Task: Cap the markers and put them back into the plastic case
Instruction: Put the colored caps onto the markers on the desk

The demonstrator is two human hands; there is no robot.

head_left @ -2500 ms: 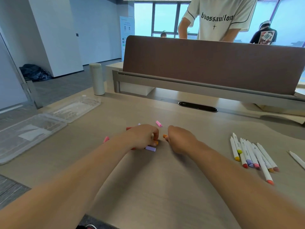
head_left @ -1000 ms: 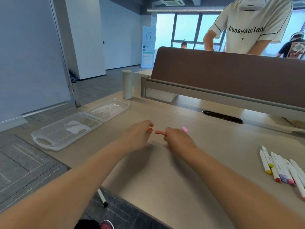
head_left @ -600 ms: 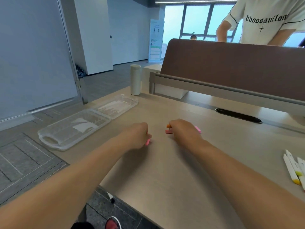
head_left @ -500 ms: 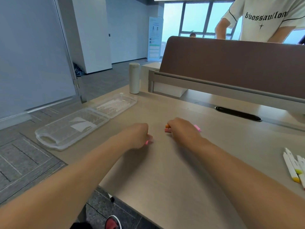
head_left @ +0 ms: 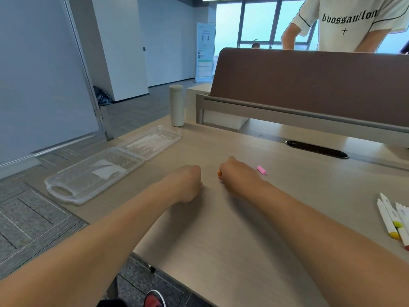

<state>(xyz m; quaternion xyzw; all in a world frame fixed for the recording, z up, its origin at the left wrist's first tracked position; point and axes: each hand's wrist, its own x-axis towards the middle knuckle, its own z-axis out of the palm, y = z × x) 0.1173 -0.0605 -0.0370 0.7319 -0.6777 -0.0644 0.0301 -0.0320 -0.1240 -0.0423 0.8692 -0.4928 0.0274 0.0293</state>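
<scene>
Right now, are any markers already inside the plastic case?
No, the open plastic case holds only a white paper slip, and the markers lie on the table at the far right.

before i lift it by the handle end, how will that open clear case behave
Probably light: the clear plastic case looks thin-walled and nearly empty. Its open lid lies flat alongside, so it would likely swing or droop when lifted. On the smooth desk it may slide at a push.
</scene>
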